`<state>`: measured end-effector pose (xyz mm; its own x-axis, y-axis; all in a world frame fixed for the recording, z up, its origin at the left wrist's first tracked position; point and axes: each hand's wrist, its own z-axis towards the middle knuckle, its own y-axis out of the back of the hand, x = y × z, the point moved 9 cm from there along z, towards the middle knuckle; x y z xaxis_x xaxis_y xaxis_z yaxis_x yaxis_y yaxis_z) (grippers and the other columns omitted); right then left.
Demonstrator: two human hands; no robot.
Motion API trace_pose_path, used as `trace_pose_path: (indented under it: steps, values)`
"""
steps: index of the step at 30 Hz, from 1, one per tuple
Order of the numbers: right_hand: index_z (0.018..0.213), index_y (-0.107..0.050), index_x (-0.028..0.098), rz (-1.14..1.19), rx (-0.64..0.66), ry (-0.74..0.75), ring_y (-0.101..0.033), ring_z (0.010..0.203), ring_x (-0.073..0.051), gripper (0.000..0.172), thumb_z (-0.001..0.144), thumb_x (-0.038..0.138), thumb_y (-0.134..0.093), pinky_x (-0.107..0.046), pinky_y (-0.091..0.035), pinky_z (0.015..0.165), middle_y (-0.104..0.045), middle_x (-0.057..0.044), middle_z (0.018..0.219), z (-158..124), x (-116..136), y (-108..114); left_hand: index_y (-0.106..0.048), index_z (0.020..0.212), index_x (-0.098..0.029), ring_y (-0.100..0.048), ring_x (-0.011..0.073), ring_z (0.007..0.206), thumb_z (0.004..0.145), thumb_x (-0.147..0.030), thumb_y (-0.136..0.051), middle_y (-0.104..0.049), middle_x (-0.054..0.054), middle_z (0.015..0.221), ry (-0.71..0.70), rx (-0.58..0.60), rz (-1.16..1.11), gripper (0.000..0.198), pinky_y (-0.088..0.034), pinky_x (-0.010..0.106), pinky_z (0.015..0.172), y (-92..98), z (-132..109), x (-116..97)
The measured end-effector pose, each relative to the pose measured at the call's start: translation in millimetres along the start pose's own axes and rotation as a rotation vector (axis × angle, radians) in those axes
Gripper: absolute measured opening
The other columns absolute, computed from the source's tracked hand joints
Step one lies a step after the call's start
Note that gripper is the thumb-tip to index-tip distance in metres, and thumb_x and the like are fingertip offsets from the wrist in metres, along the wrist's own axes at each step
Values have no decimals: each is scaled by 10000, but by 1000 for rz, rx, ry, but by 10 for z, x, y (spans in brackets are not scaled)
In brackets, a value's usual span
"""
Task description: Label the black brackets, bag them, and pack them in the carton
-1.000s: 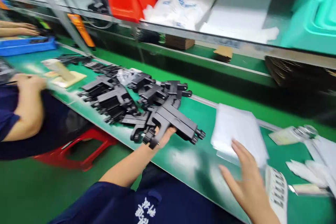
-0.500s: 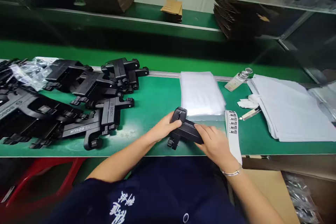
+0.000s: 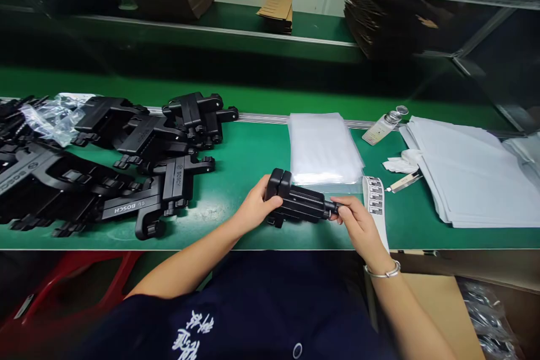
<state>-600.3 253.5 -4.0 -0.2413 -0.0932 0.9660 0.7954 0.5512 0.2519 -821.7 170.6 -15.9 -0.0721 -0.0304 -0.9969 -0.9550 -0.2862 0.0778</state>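
One black part (image 3: pixel 307 202) is held over the worktop (image 3: pixel 248 149), near the middle of its front edge; whether it touches the surface I cannot tell. The left hand (image 3: pixel 258 207) has its grip closed around the part's left end, thumb on top. The right hand (image 3: pixel 358 224) has a narrow grip, thumb and fingertips pinching the slim tip (image 3: pixel 331 209) at the other end.

For handling that tip well, I judge the left hand should keep the body firm and level, while the right pinches lightly and pulls or turns along the part's length, without sideways strain.

Counted: two hands, one part held. Toward the worktop's left edge lies one heap of black parts (image 3: pixel 143 143), too overlapped to count surely, with one crumpled clear wrap (image 3: pixel 57 118) at its back. Just beyond the held part sits one plastic stack (image 3: pixel 324 146). Rightward: one label strip (image 3: pixel 375 202), one bottle (image 3: pixel 378 130) near the back edge, one cutter (image 3: pixel 404 182), one white wad (image 3: pixel 400 163) and one pile of white sheets (image 3: pixel 476 174), its sheets uncountable.
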Motion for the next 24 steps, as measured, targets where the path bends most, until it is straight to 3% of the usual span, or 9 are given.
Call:
trace_pose_path:
  steps: [6,11,13,15,18,21,24]
  values:
    - [1142,-597,242,-240,6,224,-628,736,-171,243,958,358,-488,-310,-526,651,-661,-34,837,-6,199,-19,-619,1040,-153,-589,213,909,612,-665,-756,-660,61,981,109,-53,-276,682,-445,269,782,8,53,146]
    - [1256,-555,260,-739,140,749,-592,816,-198,347,935,152,-480,-346,-518,698,-644,-91,978,-237,507,-277,-649,830,-129,-599,158,626,632,-584,-784,-658,40,706,676,68,-536,514,-442,251,587,-204,-84,660]
    - [1287,-540,287,-807,173,778,-597,826,-199,401,929,121,-469,-352,-526,706,-639,-99,1021,-268,474,-294,-649,834,-132,-602,154,619,616,-578,-798,-653,33,699,709,65,-561,518,-452,250,584,-223,-114,710]
    - [1325,-496,302,-671,135,671,-617,943,-222,418,927,176,-509,-393,-546,790,-630,-107,1112,-204,391,-207,-645,946,-148,-631,166,736,592,-602,-804,-675,39,822,513,10,-540,597,-478,253,665,-152,-52,586]
    - [1391,-389,287,-225,110,351,-621,1071,-243,533,901,363,-585,-437,-554,887,-608,-117,1221,-36,69,-129,-575,1148,-196,-621,219,999,611,-586,-805,-656,61,1077,86,-46,-340,702,-481,302,856,-24,-12,207]
    - [1309,-454,283,66,71,151,-652,1023,-223,537,839,450,-652,-406,-572,869,-625,-96,1216,37,-230,-170,-528,1201,-220,-555,283,1193,686,-463,-799,-625,98,1203,-269,82,-18,631,-419,424,1018,-99,-72,-152]
    - [1203,-528,280,76,-37,167,-608,1146,-241,525,745,385,-762,-424,-533,957,-605,-86,1279,24,-279,-108,-529,1180,-232,-484,275,1311,832,-297,-668,-640,110,1234,-560,240,263,380,-301,516,1119,-215,-178,-357]
